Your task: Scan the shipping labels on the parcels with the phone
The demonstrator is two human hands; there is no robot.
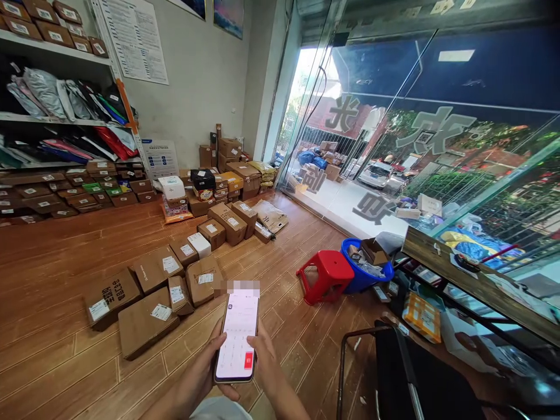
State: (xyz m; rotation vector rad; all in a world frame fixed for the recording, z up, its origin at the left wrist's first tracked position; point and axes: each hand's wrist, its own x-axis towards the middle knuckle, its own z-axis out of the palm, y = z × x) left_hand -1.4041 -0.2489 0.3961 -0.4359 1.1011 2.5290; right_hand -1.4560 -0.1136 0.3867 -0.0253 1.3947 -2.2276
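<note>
A smartphone [236, 335] with a lit, mostly white screen is held upright at the lower middle of the head view. A red block shows at the lower right of its screen. My left hand [210, 353] grips the phone's left edge, its thumb resting by the screen and fingers curling underneath. On the opposite edge, my right hand [266, 353] also holds the phone, with the thumb over the screen. The fingers behind the phone are mostly hidden. Beyond the phone, to the left, several labelled cardboard boxes [149, 321] lie on the wooden floor.
Shelves [56, 119] with parcels stand at the left wall. A red stool [326, 274] and a blue bin [371, 280] of packaging waste are to the right. Nearer are a black chair [433, 373] and a wooden table [472, 280]. Glass panels [394, 146] face the street.
</note>
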